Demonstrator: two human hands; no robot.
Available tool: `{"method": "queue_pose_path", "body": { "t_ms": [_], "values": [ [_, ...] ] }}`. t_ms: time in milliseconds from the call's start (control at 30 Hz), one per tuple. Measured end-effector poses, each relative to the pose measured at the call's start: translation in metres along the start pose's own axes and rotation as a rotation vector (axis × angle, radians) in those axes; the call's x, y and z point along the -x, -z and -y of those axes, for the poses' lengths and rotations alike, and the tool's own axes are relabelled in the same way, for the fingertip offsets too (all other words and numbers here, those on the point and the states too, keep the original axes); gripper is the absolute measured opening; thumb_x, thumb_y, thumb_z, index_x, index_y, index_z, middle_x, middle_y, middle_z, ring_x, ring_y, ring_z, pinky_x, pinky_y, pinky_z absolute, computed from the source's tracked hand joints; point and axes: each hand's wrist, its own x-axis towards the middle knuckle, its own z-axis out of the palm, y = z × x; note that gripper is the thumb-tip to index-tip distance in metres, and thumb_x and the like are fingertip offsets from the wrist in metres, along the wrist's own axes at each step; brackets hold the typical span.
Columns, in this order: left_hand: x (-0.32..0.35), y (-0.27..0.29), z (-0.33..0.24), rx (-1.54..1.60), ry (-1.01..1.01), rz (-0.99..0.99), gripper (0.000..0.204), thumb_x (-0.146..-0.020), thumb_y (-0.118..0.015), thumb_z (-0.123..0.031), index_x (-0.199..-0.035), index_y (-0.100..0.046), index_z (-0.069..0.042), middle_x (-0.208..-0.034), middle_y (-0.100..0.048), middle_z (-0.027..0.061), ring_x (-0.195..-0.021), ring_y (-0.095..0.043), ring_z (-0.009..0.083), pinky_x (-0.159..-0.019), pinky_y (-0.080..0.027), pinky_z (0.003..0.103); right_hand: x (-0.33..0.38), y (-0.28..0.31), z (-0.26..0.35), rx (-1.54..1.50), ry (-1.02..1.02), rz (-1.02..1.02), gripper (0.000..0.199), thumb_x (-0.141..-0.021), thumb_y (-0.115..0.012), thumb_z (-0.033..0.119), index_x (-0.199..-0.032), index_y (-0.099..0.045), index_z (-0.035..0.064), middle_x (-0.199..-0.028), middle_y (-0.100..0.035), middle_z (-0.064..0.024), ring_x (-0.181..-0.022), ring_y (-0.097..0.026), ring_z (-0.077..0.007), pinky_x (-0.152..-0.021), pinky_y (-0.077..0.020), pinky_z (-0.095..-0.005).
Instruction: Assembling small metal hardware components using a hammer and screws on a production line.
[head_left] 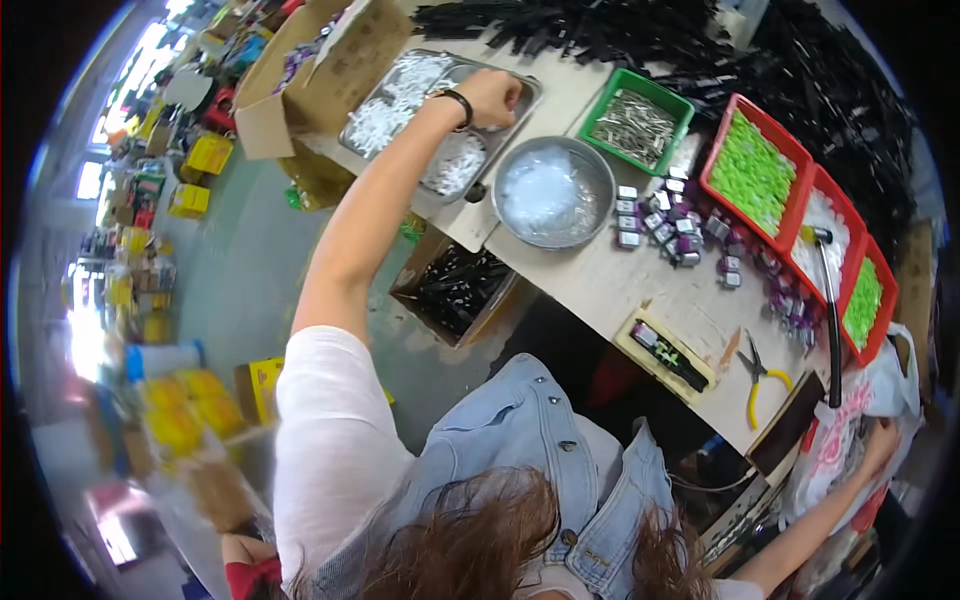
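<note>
My left hand (490,97) is over the far right part of a metal tray (530,100) of small white plastic parts (405,85). Its fingers are curled closed, and whatever they hold is hidden. Down at the right, my right hand (882,445) reaches into or against a white plastic bag (850,430) with pink print; its fingers are mostly hidden there. At the table's front edge lies a cream fixture (637,358) with a black part (683,370) in it, bearing green pieces and a small motor (645,334).
A round metal bowl (503,215) holds clear pieces. Beyond are a green bin (683,110) of metal pins and red bins (803,195) of green and white parts. Small motors (662,228), yellow-handled pliers (757,385) and a hammer (832,310) lie about. Black strips (600,30) pile behind; cardboard box (345,85) left.
</note>
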Motion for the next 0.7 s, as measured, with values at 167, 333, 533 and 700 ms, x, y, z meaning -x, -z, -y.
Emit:
{"method": "queue_pose_path", "body": {
  "t_ms": [167,333,533,700],
  "values": [
    [0.003,-0.006,0.01,0.24,-0.049,-0.348,0.023,-0.07,-0.074,-0.012,-0.067,-0.054,-0.001,-0.066,-0.062,0.01,-0.064,-0.062,0.0234,-0.061,-0.049,0.035,0.004,0.01,-0.076,-0.567,-0.134,-0.207,0.044,-0.089,-0.065,0.033,-0.113,-0.063,-0.0042,-0.102,-0.068,-0.0124,-0.095,-0.064,-0.0202,-0.082,-0.0489,-0.03],
    [0.041,0.012,-0.01,0.426,0.052,-0.476,0.021,-0.079,-0.075,-0.016,-0.097,-0.074,-0.005,-0.08,-0.071,0.0043,-0.071,-0.067,0.0096,-0.065,-0.053,0.024,0.122,0.096,0.122,-0.851,-0.14,-0.483,0.031,-0.093,-0.062,0.021,-0.112,-0.063,-0.0037,-0.099,-0.066,-0.0092,-0.09,-0.061,-0.0158,-0.082,-0.0481,-0.0272],
    [0.08,-0.016,-0.115,0.508,-0.253,-0.239,0.012,-0.079,-0.074,-0.014,-0.088,-0.073,-0.006,-0.08,-0.071,0.0077,-0.069,-0.069,0.0189,-0.065,-0.054,0.026,0.211,0.125,0.234,-0.943,-0.02,-0.322,0.018,-0.094,-0.06,0.013,-0.105,-0.062,0.0,-0.086,-0.058,-0.0027,-0.081,-0.053,-0.011,-0.074,-0.0433,-0.024],
    [0.092,-0.045,-0.125,0.331,-0.256,-0.245,0.012,-0.075,-0.074,-0.021,-0.082,-0.075,-0.012,-0.073,-0.066,0.0051,-0.081,-0.059,0.0241,-0.072,-0.048,0.038,0.221,0.12,0.277,-1.013,0.074,-0.157,0.014,-0.092,-0.059,0.005,-0.105,-0.061,0.0025,-0.087,-0.056,-0.0007,-0.078,-0.051,-0.0081,-0.072,-0.0412,-0.0215]
  ]
}}
